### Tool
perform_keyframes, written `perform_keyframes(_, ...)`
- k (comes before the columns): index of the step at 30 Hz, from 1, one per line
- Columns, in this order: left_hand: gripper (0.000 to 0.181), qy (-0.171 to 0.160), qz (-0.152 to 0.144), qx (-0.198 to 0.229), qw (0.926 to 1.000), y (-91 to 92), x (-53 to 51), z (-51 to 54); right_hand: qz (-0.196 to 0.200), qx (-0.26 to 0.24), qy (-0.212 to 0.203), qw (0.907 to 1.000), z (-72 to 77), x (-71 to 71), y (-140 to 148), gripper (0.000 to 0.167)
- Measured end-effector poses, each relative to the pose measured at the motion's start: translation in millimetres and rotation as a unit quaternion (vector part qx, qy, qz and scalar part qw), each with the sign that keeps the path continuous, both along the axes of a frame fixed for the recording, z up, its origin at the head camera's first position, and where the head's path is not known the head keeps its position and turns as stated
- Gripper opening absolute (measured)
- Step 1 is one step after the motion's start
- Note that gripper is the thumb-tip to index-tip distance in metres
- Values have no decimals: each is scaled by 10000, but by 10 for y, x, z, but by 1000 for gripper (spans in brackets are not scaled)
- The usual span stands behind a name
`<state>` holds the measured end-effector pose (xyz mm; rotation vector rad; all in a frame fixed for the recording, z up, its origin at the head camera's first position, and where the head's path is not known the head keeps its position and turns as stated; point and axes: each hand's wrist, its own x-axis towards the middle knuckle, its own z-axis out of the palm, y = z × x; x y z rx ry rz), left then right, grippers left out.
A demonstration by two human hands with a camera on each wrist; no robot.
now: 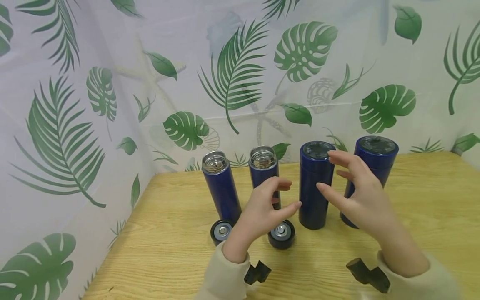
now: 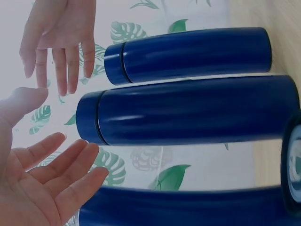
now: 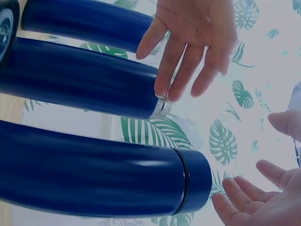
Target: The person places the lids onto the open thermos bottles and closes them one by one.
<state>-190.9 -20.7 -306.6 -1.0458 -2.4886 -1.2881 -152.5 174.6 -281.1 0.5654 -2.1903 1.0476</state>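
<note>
Four blue thermos bottles stand in a row. Two at the left, the first bottle (image 1: pixel 222 191) and the second bottle (image 1: pixel 261 174), are uncapped with bare steel necks. Capped with dark tops are the third bottle (image 1: pixel 314 196) and the fourth bottle (image 1: pixel 380 156). My left hand (image 1: pixel 262 208) hovers before the second bottle, its fingers loosely spread and holding nothing. Near the third bottle's cap, my right hand (image 1: pixel 361 198) is spread and apart from the capped bottle (image 3: pixel 94 169) in the right wrist view. A removed lid (image 1: pixel 283 235) lies upturned by my left wrist.
Another upturned lid (image 1: pixel 220 231) lies in front of the first bottle, partly behind my left forearm. The bottles stand on a wood-grain table (image 1: pixel 157 250). Behind it hangs a white cloth (image 1: pixel 150 137) printed with green leaves. Black camera mounts sit at both wrists.
</note>
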Motion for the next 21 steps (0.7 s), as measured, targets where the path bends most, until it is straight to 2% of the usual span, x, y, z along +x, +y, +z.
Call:
perform_keyframes(8,39,-135,51,-257,9996,-105,5,-60,154,198,-75,9997,-51,-19,-103,55)
perform_keyframes(12,39,-162,44,-324,9993,-154,-1,-93,324,317,-254,9986,-83,-31,-137,53)
perform_keyframes(21,32,61,10,-524,9986,-265,-6,-167,567,690,-487,9948,-201,-81,-202,51)
